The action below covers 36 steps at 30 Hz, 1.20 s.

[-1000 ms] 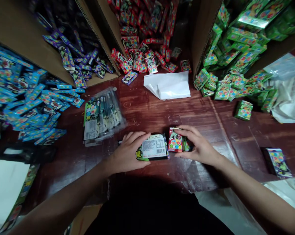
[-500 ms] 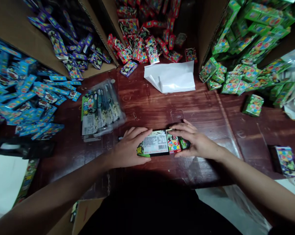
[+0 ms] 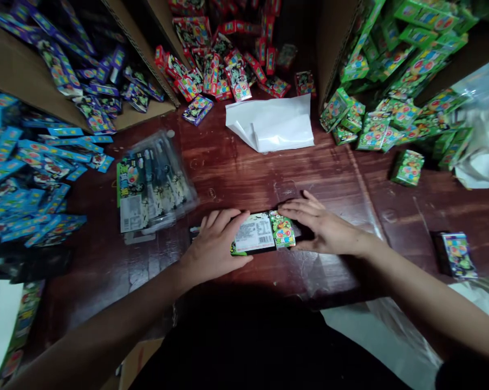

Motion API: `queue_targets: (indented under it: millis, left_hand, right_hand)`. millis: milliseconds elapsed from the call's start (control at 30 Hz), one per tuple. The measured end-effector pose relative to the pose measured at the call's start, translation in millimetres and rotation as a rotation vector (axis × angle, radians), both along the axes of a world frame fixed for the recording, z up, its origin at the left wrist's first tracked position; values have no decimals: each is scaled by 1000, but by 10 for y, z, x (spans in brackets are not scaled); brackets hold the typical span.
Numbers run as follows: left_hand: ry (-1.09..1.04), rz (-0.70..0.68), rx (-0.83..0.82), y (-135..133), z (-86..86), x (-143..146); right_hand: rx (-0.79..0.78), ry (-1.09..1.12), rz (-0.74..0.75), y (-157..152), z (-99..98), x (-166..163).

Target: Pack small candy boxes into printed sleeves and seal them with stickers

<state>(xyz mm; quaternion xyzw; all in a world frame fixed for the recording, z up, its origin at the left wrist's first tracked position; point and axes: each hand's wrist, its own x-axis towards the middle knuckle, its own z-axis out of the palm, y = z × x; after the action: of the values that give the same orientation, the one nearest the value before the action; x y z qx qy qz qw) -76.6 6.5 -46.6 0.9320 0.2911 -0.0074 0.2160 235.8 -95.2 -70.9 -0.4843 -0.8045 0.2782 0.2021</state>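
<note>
A flat pack (image 3: pixel 254 233) with a white barcode label lies on the table in front of me. My left hand (image 3: pixel 217 241) is closed round its left end, thumb along the near edge and fingers over the far edge. At the pack's right end a small green box (image 3: pixel 282 229) with colourful round prints sits partly in line with it. My right hand (image 3: pixel 319 225) grips the green box's right side, fingers at the far edge and thumb at the near edge. How deep the box sits in the pack I cannot tell.
Clear plastic packs (image 3: pixel 155 187) lie stacked to the left. Loose blue boxes (image 3: pixel 37 173), purple boxes (image 3: pixel 102 92), red boxes (image 3: pixel 228 65) and green boxes (image 3: pixel 390 119) spill around cardboard cartons. A white sheet (image 3: pixel 272 124) lies beyond my hands. A single box (image 3: pixel 459 257) stands at right.
The red box that showed at the pack's right end is out of sight, and the green box now lies there. My right hand has shifted slightly; the whole view has swung a little right.
</note>
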Motion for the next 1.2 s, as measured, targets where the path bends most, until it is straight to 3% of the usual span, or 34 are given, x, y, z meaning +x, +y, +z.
queue_targets:
  millis: [200, 333, 533, 600, 667, 767, 833, 1000, 1100, 1200]
  left_hand:
    - [-61, 63, -8, -73, 8, 20]
    - [-99, 147, 27, -196, 37, -18]
    - [-134, 157, 81, -325, 89, -38]
    - [-171, 232, 77, -354, 115, 2]
    - [-238, 368, 48, -388, 138, 69]
    - [-358, 546, -80, -430, 137, 186]
    - [-447, 588, -220, -432, 96, 235]
    - [-693, 550, -660, -321, -70, 156]
    - [-726, 542, -765, -244, -105, 46]
    - [-695, 489, -844, -180, -76, -50]
  right_hand:
    - [3, 4, 65, 122, -14, -150]
    - [-11, 41, 34, 82, 94, -193]
    - [-36, 19, 83, 51, 276, -302]
    - [-37, 56, 4, 38, 309, -386]
    - [-33, 185, -179, 21, 300, -511]
    - [-102, 484, -450, 35, 218, -725]
    - [-154, 575, -528, 79, 162, -821]
    - [-209, 540, -517, 173, 119, -844]
    - [-243, 615, -529, 146, 88, -928]
    - [-215, 866, -706, 57, 23, -1138]
